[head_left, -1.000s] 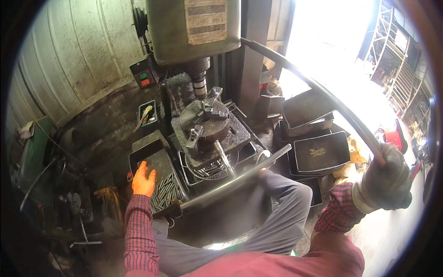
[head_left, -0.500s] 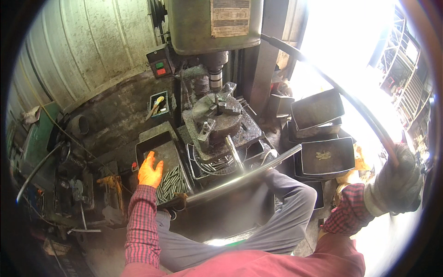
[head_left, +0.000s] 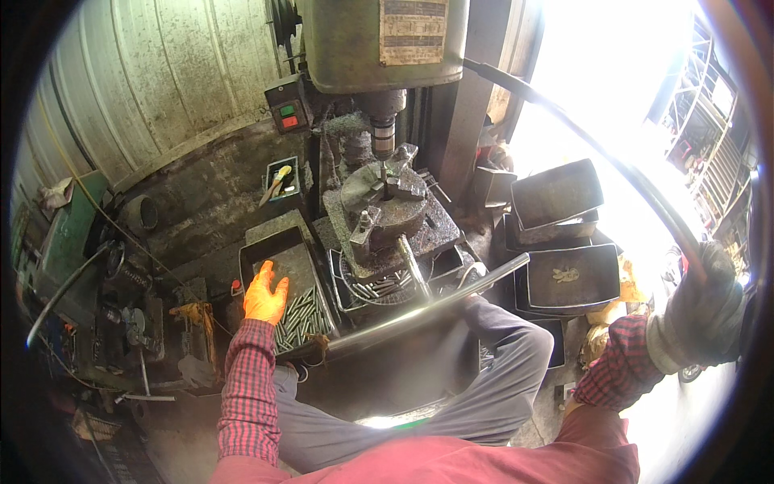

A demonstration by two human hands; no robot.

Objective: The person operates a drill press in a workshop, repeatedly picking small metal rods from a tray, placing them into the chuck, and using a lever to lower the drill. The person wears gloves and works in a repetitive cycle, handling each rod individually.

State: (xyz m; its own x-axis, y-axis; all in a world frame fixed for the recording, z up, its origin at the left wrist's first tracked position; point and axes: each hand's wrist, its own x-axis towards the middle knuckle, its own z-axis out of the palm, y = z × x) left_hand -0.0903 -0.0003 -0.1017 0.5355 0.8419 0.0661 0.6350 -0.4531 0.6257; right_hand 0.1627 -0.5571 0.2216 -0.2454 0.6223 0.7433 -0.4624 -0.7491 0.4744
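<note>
My left hand (head_left: 265, 296), in an orange glove, rests over the near-left side of a metal bin (head_left: 281, 241). Its fingers are apart, and short metal pins (head_left: 301, 321) lie beside it in the bin. At far right my right hand (head_left: 703, 310), in a grey glove, is wrapped round the end of a long curved lever (head_left: 622, 168). That lever runs to the head of a drill press (head_left: 385, 44). Below the head, the drill chuck (head_left: 384, 135) hangs over a round clamping fixture (head_left: 384, 198) on the machine table. Whatever the fixture holds is too small to make out.
A metal guard strip (head_left: 427, 308) curves in front of my knees. Stacked dark trays (head_left: 556, 192) stand at right. More pins (head_left: 379, 286) lie under the fixture. A switch box (head_left: 287, 109) and a small tray with a brush (head_left: 280, 181) are behind the bin.
My right hand and the lever's end have shifted slightly right and up. The view has turned a little, so the machine appears further right. My left hand stays over the bin.
</note>
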